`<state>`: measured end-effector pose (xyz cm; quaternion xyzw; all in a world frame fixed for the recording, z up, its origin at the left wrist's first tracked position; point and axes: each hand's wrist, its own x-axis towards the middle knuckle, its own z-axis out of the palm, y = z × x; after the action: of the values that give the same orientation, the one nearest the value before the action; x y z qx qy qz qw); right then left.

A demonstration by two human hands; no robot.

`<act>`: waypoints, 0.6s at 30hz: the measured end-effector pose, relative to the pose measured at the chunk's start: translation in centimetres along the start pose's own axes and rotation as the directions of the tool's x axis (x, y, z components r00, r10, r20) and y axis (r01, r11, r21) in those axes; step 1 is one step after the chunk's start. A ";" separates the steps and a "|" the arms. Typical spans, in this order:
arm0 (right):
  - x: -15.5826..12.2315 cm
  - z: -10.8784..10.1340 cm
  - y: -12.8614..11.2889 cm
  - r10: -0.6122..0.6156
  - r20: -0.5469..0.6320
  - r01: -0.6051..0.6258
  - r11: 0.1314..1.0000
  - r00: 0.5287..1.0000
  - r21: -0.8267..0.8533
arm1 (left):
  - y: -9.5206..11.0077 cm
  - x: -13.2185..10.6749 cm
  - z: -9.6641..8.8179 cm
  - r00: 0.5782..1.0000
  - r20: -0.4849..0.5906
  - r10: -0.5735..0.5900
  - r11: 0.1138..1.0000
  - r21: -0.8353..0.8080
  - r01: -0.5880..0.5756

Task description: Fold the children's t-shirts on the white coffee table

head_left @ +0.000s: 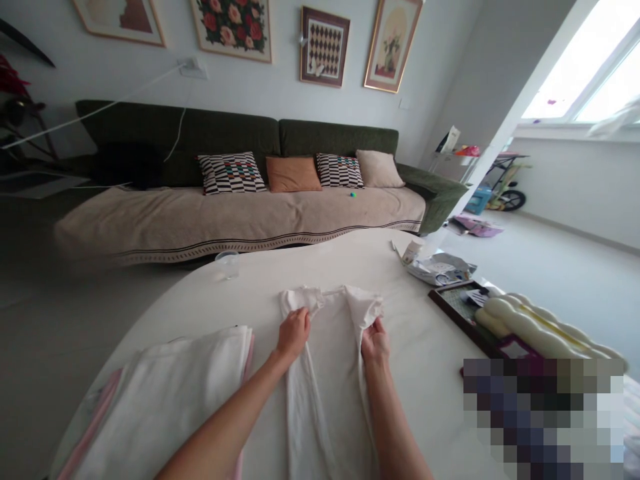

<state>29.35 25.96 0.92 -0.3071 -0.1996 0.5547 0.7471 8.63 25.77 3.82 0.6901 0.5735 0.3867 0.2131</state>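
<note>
A white garment (334,373) lies lengthwise on the white table, its far end gathered in ruffled folds on both sides. My left hand (294,333) is closed on the cloth at the far left edge. On the far right edge, my right hand (375,341) grips a bunched fold with the thumb on top. Between the hands the fabric lies flat. To the left rests a folded white cloth (175,387) with pink edges, partly covered by my left forearm.
A clear cup (228,265) stands near the table's far left edge. Along the right side are a silver packet (440,268), a dark-rimmed tray (463,320) and a cream puffy item (545,327). Beyond the table (340,257) stands a green sofa (345,137) with several cushions.
</note>
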 end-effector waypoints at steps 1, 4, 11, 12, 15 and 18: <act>0.1 -0.2 0.1 0.007 -0.026 -0.007 1.000 1.000 0.008 | 0.0 0.0 0.0 0.999 -0.032 -0.023 1.000 -0.011 0.022; 0.2 -0.4 0.5 0.022 -0.102 -0.017 0.999 0.995 0.050 | 0.1 -0.5 0.0 0.993 -0.101 -0.055 0.998 -0.048 0.050; 0.0 -0.2 0.2 0.022 -0.118 -0.020 1.000 0.993 0.019 | 0.7 -1.7 0.3 0.972 0.160 0.174 0.984 -0.072 -0.164; -0.1 0.0 0.1 0.015 -0.109 -0.015 1.000 0.994 -0.001 | 0.8 -1.6 0.2 0.962 0.196 0.191 0.981 -0.069 -0.181; -0.4 1.0 -0.3 -0.004 -0.051 -0.001 0.996 0.999 -0.088 | 1.2 -1.2 -0.3 0.945 0.274 0.181 0.983 -0.013 -0.184; -0.9 2.8 -0.4 -0.004 0.047 0.013 0.981 0.999 -0.195 | 1.3 -0.6 -0.7 0.896 0.436 0.087 0.993 0.034 -0.112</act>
<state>27.57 25.71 3.24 -0.3650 -0.2717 0.5363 0.7109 8.85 24.79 5.04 0.7931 0.4865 0.2170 0.2952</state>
